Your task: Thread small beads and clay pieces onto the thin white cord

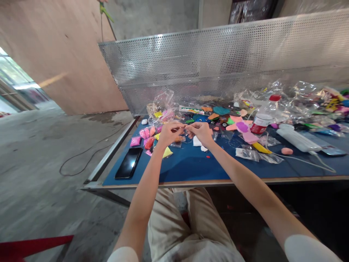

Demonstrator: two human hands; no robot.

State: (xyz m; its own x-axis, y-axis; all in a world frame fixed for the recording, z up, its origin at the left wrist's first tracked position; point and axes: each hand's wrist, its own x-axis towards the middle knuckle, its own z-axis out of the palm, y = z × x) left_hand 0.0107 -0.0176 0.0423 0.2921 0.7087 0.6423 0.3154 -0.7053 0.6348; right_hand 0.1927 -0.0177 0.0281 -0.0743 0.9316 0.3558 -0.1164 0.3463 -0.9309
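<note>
Rising along the far edge of the blue tabletop, a perforated metal panel is seen behind the many small things. Over this tabletop both forearms are extended, and the two hands are brought close together, fingertips almost meeting. The fingers of the left hand are bent, with the thumb and forefinger near each other; a similar pinching shape is made by the right hand. Whether the tips are closed on a small piece cannot be told, as the detail there is too fine.

To the right, a white corded device is laid near a clear plastic bottle with a red cap. At the left corner, a black smartphone is placed flat, screen upward. Between the phone and the left hand, small bags of modelling clay are gathered, mostly pink, red and yellow, the nearest just beside this hand. On the near side of the right hand, a white clay lump is found. A salmon-pink clay lump is set farther right. Nearer the front edge than the white lump, a tiny red piece is seen.
</note>
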